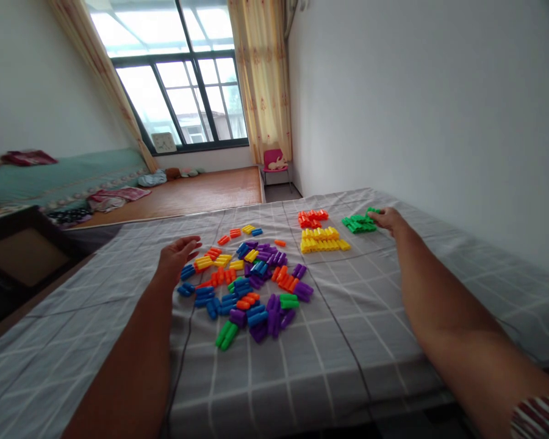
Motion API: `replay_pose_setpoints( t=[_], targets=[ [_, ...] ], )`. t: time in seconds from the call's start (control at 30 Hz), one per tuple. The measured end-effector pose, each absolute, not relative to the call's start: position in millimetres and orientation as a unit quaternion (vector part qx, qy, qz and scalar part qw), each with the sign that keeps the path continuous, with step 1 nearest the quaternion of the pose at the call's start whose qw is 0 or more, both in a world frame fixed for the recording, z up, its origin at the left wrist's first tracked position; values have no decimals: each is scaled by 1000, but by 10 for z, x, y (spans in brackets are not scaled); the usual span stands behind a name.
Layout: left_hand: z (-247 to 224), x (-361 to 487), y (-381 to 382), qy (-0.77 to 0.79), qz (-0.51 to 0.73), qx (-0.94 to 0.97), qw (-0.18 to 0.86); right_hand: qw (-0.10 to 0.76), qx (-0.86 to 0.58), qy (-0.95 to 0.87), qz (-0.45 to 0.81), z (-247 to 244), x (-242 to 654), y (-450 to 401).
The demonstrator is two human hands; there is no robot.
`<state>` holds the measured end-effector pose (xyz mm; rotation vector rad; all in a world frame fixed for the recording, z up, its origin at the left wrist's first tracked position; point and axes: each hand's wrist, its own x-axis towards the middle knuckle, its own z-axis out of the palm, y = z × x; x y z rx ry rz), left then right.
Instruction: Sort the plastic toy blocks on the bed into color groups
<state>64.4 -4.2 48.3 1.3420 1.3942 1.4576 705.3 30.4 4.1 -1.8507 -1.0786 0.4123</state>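
My right hand (388, 219) pinches a green plastic toy block (373, 211) at the right edge of a pile of green blocks (357, 224). Over the left side of a loose, mixed heap of purple, blue, orange, yellow and green blocks (242, 285), my left hand (180, 255) hovers with its fingers apart and nothing visible in them. Left of the green pile lie stacked rows of yellow blocks (322, 241), and behind those a small group of orange-red blocks (312, 218).
Everything lies on a grey checked cloth (343, 360). A white wall (421, 103) runs along the right side. Beyond the cloth are a brown mat (210, 190), a pink chair (273, 160) and a window with curtains (260, 79). A dark cabinet (22, 268) stands at left.
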Motion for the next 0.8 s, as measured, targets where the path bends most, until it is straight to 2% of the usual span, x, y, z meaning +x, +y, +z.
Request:
replay_pose_setpoints(
  t=[0.2,0.43,0.63,0.8],
  targets=[
    [468,601,-39,541,577,506,344,294,-797,-522,74,93,7082,284],
    [475,637,-33,546,564,519,338,194,-820,-534,70,141,7008,258],
    [457,616,-19,551,558,524,333,190,-809,-553,57,135,6956,243],
    [474,629,-21,556,554,539,303,201,-830,-520,-27,121,6949,204]
  ],
)
